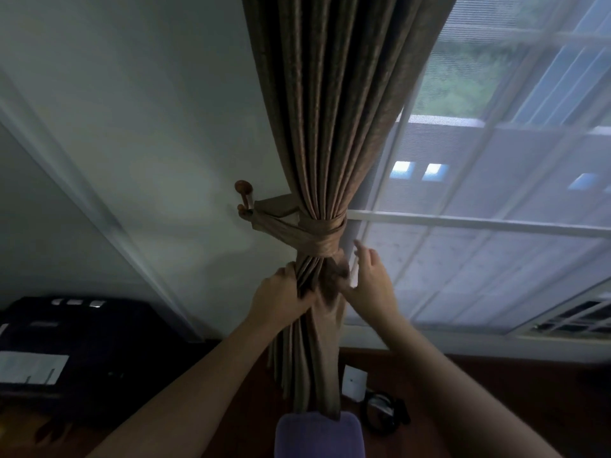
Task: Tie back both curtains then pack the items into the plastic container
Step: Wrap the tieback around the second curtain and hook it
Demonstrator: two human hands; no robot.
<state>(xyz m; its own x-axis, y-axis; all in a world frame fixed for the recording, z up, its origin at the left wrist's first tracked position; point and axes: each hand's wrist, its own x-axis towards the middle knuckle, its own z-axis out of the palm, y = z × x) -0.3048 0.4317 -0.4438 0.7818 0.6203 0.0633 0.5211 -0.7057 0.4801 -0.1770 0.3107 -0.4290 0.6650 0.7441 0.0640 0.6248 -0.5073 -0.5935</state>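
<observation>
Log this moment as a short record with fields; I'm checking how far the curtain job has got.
curtain: brown, gathered into folds beside the window
tieback: matching band wrapped round the folds, looped onto a wooden wall peg
left hand: grips the folds just below the tieback
right hand: open, at the curtain's window side; contact unclear
below: purple object, small white item
plastic container: not in view
</observation>
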